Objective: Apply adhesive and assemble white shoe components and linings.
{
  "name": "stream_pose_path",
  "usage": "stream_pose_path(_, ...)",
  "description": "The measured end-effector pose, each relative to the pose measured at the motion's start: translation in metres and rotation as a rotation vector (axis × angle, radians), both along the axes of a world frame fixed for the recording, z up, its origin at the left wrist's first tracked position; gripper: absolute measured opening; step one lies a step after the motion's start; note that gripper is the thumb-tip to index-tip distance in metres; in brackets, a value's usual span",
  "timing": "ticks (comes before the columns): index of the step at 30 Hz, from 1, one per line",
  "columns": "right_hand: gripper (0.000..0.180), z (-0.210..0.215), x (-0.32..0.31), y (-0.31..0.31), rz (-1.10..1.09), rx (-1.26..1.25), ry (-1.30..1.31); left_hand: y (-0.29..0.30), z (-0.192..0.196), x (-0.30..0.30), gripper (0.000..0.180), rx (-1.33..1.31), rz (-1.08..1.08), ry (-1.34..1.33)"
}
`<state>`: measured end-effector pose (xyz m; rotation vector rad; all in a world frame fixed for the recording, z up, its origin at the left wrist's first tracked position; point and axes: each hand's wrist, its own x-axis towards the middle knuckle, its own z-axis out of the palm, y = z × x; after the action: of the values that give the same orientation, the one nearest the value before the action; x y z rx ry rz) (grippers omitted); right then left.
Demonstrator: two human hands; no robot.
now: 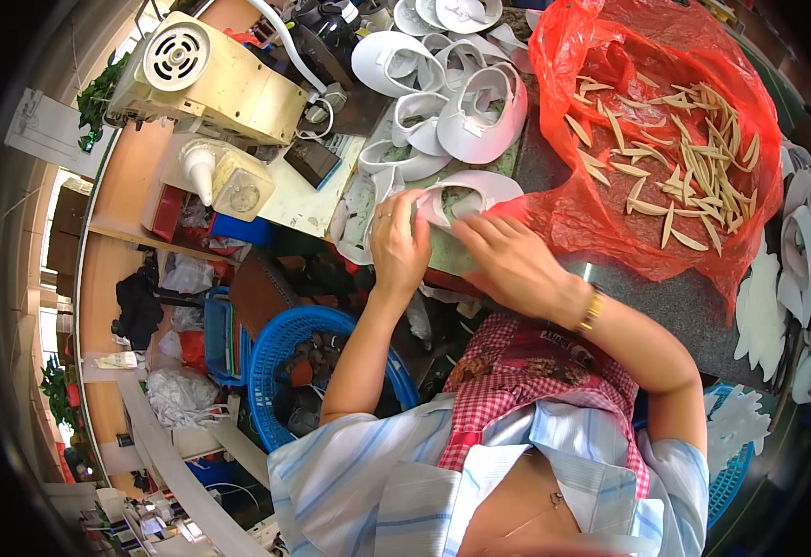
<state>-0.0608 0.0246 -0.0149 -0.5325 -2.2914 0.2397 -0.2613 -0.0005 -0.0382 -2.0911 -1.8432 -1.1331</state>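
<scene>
A white shoe upper [491, 186] with an open middle lies at the front of the work surface. My left hand [400, 243] has its fingers closed on the left end of this upper. Over the near right edge of the same piece is my right hand [509, 252], its fingers smeared by motion, so their grip cannot be made out. Several more white shoe uppers [481, 121] are heaped just beyond. To the right, an open red plastic bag [568, 223] contains many thin cream strips [698, 162], and its near left edge reaches my right hand.
A cream sewing machine [229, 88] stands at the far left, with a squeeze bottle [238, 186] in front of it. Below my left arm is a blue basket [261, 381] of dark scraps. White cut pieces [800, 251] hang along the right edge.
</scene>
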Motion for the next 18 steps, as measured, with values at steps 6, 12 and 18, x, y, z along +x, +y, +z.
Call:
stream_pose_path(6,0.029,0.025,-0.005,0.006,-0.036,-0.483,-0.024,-0.040,0.008,0.031,0.074,0.108,-0.105,-0.434)
stream_pose_path(12,0.042,0.043,0.041,-0.038,-0.140,-0.312,0.126,-0.067,0.038,0.068,0.092,-0.473,-0.602,-1.056)
stream_pose_path(18,0.036,0.054,0.125,-0.069,-0.490,-0.115,0.086,-0.044,0.036,0.133,0.062,-0.659,-0.826,-1.082)
